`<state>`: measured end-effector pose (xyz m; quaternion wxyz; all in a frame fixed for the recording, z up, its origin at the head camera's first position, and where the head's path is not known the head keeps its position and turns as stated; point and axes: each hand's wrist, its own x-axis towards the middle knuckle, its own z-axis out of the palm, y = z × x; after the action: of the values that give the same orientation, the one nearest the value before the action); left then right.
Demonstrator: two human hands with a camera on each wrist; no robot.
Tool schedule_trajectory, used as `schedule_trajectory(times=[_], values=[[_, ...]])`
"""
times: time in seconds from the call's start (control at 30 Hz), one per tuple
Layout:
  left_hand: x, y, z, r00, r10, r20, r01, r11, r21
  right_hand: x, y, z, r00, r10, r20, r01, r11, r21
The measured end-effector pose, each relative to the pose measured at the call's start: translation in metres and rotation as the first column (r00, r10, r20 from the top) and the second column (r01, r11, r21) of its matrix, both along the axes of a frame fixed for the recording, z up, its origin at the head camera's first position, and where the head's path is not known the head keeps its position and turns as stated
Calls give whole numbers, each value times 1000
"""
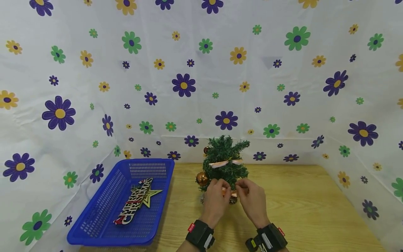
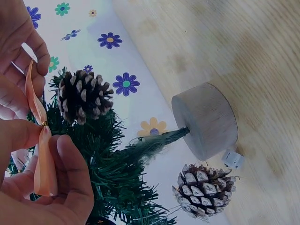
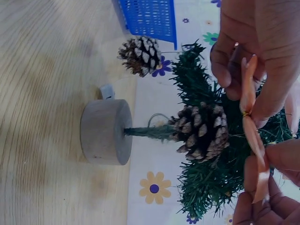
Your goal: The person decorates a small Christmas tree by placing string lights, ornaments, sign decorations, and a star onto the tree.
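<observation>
Low on the front of a small artificial Christmas tree, both hands are at a peach satin ribbon bow with a gold tie at its middle. My left hand pinches the bow near the tie. My right hand pinches its other end between thumb and fingers. In the right wrist view the bow lies across the green branches. Pine cones hang close by. Below them the bare stem enters a round wooden base. The hands partly cover the bow in the head view.
A blue plastic basket at the left holds a "Merry Christmas" sign and a gold star. On the tree are a paler ribbon bow and a copper ball. Flower-patterned cloth surrounds the wooden table.
</observation>
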<state>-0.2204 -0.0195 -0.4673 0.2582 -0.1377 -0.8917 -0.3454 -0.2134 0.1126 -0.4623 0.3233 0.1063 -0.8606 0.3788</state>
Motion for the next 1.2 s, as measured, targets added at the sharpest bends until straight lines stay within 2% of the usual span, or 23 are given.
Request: schedule_trajectory(times=[0.13, 0.37, 0.57, 0.63, 0.77, 0.93, 1.07, 1.13, 1.2], values=[[-1, 0, -2, 1000, -8, 0, 8, 1000, -5, -1, 1, -2, 1000, 9, -24, -8, 1000, 6], [-1, 3, -8, 999, -9, -43, 9, 1000, 9, -3, 4, -1, 991, 79, 109, -76, 997, -28], [4, 0, -14, 998, -56, 8, 55, 993, 104, -3, 3, -5, 985, 110, 130, -105, 994, -39], [6, -1, -14, 999, -45, 21, 42, 992, 115, -2, 3, -4, 987, 101, 122, -96, 994, -44], [12, -3, -10, 999, -4, 45, 1, 997, 77, -2, 4, 1, 990, 82, 116, -77, 996, -48], [13, 0, -3, 995, 13, 100, -17, 999, 42, -3, 2, 3, 986, 60, 158, -56, 998, -29], [13, 3, -1, 985, 40, 171, -50, 997, 57, -3, 1, 1, 977, 57, 204, -53, 998, -25], [13, 4, -1, 984, 46, 174, -59, 996, 73, -3, 1, 1, 975, 62, 211, -57, 998, -31], [13, 5, -1, 989, 40, 144, -54, 994, 91, -3, 1, 1, 978, 74, 195, -67, 997, -38]])
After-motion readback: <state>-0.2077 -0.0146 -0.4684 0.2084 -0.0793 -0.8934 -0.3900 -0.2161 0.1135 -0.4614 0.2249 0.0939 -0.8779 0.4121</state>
